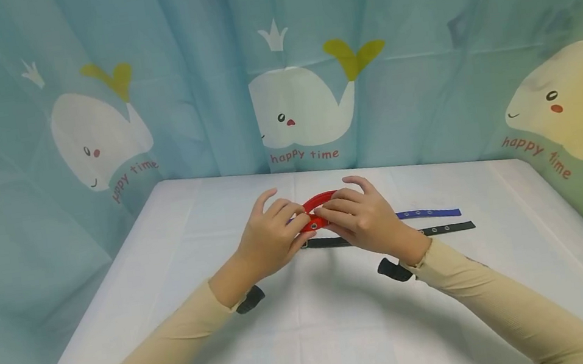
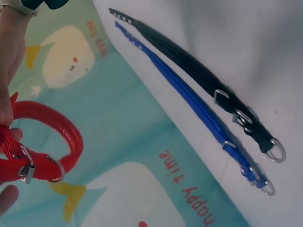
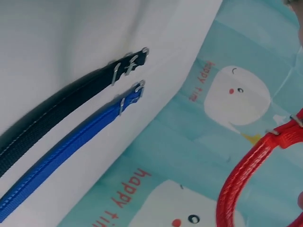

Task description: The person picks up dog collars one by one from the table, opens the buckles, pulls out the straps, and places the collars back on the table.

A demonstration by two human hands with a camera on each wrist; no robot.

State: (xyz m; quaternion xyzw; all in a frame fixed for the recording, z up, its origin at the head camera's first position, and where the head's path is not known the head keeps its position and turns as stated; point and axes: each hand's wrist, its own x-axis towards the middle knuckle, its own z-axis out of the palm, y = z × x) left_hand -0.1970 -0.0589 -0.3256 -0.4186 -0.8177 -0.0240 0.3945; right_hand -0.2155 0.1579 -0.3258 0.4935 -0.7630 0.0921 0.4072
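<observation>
A red pet collar [image 1: 318, 199], bent into a loop, is held up above the table between both hands. My left hand [image 1: 266, 240] pinches its left side, and my right hand [image 1: 367, 219] grips the right side with thumb and fingers. In the left wrist view the metal buckle and D-ring on the red collar [image 2: 72, 137] show, with the strap near the buckle. Part of the loop also appears in the right wrist view, at the right edge. Fingers hide some of the strap in the head view.
Behind the hands, a blue collar [image 1: 442, 213] and a black collar [image 1: 449, 228] lie straight and side by side on the white table [image 1: 312, 339]. Both have metal buckles and rings. A whale-print curtain [image 1: 213, 94] hangs along the table's far side.
</observation>
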